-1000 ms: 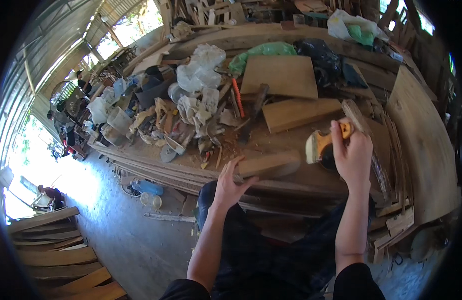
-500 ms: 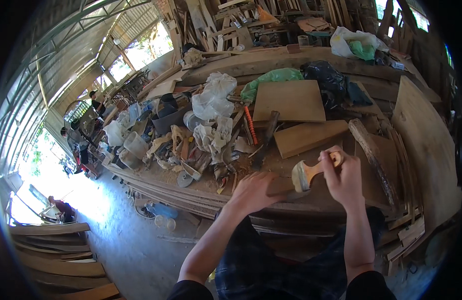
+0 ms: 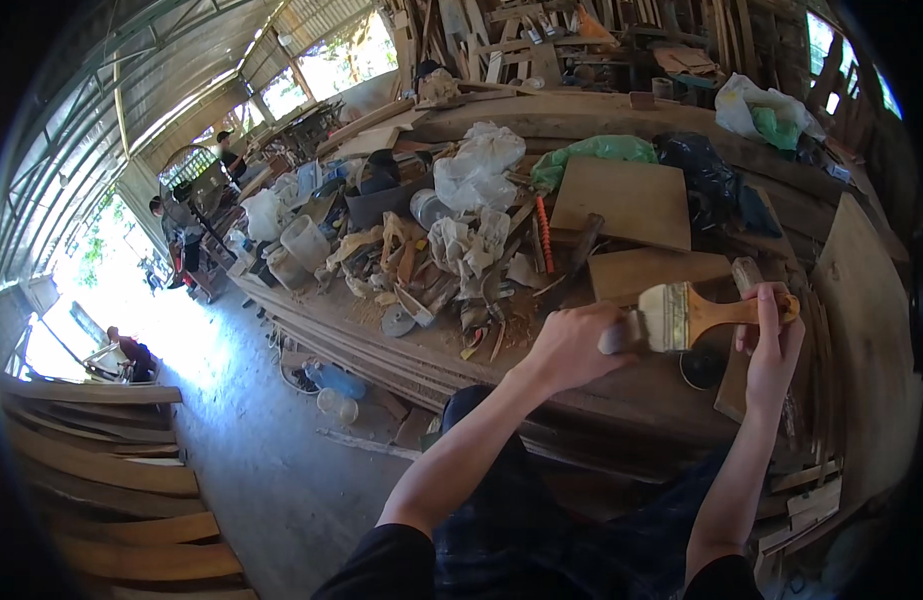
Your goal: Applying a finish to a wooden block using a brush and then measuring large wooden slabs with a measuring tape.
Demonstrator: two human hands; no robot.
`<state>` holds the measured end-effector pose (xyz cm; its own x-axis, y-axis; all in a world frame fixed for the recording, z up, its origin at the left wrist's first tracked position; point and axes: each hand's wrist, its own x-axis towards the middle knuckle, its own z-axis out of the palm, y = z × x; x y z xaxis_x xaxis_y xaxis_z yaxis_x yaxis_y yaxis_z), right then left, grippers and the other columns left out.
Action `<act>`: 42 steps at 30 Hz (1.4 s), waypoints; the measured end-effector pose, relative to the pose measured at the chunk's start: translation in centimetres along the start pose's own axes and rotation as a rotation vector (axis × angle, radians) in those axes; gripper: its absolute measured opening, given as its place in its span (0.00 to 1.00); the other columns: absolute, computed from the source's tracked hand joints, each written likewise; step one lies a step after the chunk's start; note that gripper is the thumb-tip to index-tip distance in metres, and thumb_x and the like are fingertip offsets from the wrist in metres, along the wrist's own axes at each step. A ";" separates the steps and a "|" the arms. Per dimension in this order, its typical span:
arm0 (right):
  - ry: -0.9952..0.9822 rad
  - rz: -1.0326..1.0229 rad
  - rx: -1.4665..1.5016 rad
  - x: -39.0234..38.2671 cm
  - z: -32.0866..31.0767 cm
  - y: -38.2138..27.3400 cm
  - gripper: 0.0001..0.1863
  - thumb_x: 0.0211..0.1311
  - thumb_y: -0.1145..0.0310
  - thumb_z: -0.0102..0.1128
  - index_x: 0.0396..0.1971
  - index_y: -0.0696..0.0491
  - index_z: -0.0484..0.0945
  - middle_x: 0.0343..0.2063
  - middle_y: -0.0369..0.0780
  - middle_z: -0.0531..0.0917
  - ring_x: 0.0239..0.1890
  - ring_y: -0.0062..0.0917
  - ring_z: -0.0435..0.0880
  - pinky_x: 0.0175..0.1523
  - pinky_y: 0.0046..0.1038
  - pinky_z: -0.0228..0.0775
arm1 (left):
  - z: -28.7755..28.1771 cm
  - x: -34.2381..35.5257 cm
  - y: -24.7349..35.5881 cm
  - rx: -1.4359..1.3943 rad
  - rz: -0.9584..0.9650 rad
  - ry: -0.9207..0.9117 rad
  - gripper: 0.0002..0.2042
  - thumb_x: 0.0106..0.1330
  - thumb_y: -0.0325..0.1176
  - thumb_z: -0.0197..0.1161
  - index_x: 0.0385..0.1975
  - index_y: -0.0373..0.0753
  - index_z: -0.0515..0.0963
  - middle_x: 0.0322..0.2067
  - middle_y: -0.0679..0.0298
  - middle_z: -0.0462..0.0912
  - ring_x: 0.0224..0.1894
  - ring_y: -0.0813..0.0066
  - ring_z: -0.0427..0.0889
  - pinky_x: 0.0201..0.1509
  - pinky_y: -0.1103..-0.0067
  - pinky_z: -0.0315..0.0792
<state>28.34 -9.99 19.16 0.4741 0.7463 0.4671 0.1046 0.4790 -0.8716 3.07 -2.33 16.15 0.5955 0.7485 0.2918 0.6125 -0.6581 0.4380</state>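
Note:
A wide flat paintbrush (image 3: 717,313) with a wooden handle and pale bristles is held nearly level above the bench. My right hand (image 3: 772,325) is closed around its handle, near the end. At the bristle side, my left hand (image 3: 577,350) has its fingers bent together around a greyish, blurred bit that I cannot make out. This bit meets or overlaps the bristle tips. Below the brush a dark round thing (image 3: 702,367) shows, partly covered. Boards (image 3: 622,200) lie on the bench just beyond my hands.
A heap of plastic bags (image 3: 479,170), tubs (image 3: 304,240) and scraps covers the left part of the bench. An orange spiral rod (image 3: 544,235) lies mid-bench. A large panel (image 3: 867,330) leans at right. Stacked planks (image 3: 112,470) stand lower left; people (image 3: 187,235) are farther off.
The paintbrush has turned more level and moved up and right with my right hand. My left hand has come up off the bench to the bristles, its fingers now bent. The view has shifted.

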 end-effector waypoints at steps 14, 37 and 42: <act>-0.118 -0.363 -0.534 -1.5 -0.6 0.1 0.09 0.77 0.66 0.59 0.40 0.57 0.83 0.30 0.40 0.87 0.32 0.23 0.89 0.35 0.21 0.79 | 3.1 -4.6 -2.7 -0.391 -0.122 0.139 0.26 0.59 0.41 0.81 0.51 0.32 0.79 0.43 0.55 0.85 0.49 0.61 0.87 0.51 0.71 0.81; -0.265 -0.161 -0.402 -2.4 2.6 -1.5 0.13 0.77 0.64 0.61 0.42 0.59 0.85 0.23 0.34 0.85 0.22 0.11 0.80 0.28 0.17 0.71 | 1.8 -4.3 -4.0 -0.398 -0.261 0.126 0.20 0.57 0.34 0.82 0.46 0.36 0.82 0.42 0.63 0.90 0.48 0.76 0.87 0.55 0.75 0.80; -0.044 -0.404 -0.620 -1.3 0.1 -1.5 0.12 0.77 0.65 0.60 0.37 0.58 0.83 0.27 0.39 0.86 0.25 0.19 0.84 0.30 0.21 0.71 | 3.0 -4.1 -4.3 -0.556 -0.164 0.142 0.25 0.57 0.36 0.82 0.51 0.32 0.81 0.45 0.55 0.89 0.51 0.67 0.89 0.58 0.71 0.82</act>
<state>27.53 -11.63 19.91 0.2597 0.5913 0.7634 0.7443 0.3811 -0.5484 -0.45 -2.78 10.51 0.4172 0.8658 0.2765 0.3042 -0.4197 0.8552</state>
